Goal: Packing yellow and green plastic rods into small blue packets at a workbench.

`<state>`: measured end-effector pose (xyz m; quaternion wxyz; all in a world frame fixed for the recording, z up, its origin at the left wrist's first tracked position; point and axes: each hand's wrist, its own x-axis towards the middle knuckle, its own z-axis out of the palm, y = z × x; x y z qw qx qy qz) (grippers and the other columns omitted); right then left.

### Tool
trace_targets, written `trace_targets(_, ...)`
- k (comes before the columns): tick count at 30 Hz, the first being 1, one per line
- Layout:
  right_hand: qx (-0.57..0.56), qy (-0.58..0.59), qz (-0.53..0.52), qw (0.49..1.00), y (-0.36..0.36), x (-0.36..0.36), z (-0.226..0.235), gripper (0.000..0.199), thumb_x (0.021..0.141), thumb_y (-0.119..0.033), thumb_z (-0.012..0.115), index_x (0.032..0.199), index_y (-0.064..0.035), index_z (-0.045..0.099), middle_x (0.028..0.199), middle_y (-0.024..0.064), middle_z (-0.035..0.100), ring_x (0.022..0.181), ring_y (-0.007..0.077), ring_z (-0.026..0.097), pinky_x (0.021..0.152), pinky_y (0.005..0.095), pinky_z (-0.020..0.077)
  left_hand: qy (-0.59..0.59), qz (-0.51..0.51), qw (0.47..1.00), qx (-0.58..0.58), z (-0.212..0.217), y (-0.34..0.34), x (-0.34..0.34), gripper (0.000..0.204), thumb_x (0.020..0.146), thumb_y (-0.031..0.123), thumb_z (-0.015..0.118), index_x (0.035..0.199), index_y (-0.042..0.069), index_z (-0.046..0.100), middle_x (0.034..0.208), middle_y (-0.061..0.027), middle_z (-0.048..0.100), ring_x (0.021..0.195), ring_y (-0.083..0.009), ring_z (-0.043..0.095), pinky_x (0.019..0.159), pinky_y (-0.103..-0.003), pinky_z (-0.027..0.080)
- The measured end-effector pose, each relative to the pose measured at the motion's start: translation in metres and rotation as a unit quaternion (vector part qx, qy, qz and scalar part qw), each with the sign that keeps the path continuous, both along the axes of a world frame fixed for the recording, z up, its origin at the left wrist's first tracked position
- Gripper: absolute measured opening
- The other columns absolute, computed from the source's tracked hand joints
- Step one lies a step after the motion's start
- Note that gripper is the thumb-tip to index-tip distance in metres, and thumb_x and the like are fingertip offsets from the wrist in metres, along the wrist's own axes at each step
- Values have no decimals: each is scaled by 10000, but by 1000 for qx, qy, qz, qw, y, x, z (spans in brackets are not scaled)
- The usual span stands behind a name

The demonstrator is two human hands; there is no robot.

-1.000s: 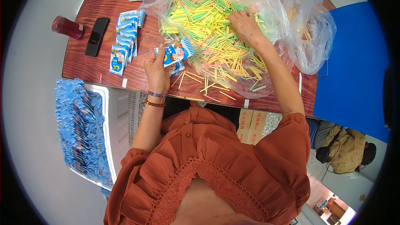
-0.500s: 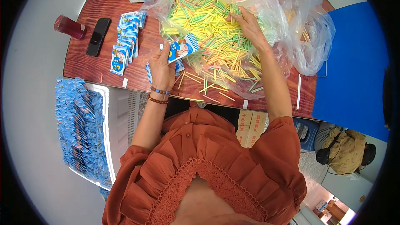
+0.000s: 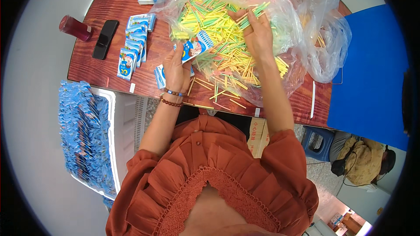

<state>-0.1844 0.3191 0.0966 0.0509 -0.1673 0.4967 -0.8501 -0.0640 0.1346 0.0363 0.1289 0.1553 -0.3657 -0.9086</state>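
I see the left hand pinching a blue-and-white rectangular plastic packet; the right hand grips slender yellow-and-green sticks, probably brittle, so best held lightly.

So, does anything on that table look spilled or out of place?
Yes: several loose sticks lie scattered at odd angles along the near edge of the table. They look spilled because the big pile of sticks sits on the open plastic bag, while these are outside it.
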Motion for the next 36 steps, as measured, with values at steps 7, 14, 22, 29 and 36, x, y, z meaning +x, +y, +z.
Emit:
trace_targets(7,-159,-16,-72,984,-57,59,26,116,1021,-126,440,1100,-60,495,972,88,602,1141,346,573,988,439,425,18,13,999,38,16,13,-2,249,984,255,565,1005,20,644,985,-69,693,836,-141,642,757,-285,516)
trace_targets(14,-141,45,-83,986,-84,77,9,157,1033,-170,421,1156,-73,444,1057,151,608,1261,345,490,1005,449,417,44,28,998,44,21,15,1,250,1001,240,530,1045,17,632,1022,-76,687,897,-163,651,807,-315,523)
trace_targets(22,46,106,-115,987,-92,85,-2,260,1036,-220,411,1196,-20,462,1306,174,548,1366,278,361,1056,374,334,74,32,996,43,17,15,-2,300,1016,232,493,1157,-12,595,1107,-96,664,982,-182,645,885,-349,519)
trace_targets(29,-9,-12,-2,1000,-83,83,13,332,1016,-205,456,1224,38,544,1437,153,454,1295,209,454,1038,315,389,85,7,987,138,12,15,-7,309,1013,244,504,1189,-2,566,1139,-91,650,1025,-170,634,916,-345,518)
trace_targets(36,77,55,-29,995,-79,69,1,418,1005,-185,468,1353,46,487,1448,127,453,1285,202,466,1082,315,349,95,-19,975,199,8,7,-10,358,1022,279,470,1262,16,510,1210,-94,620,1088,-215,615,967,-403,496)
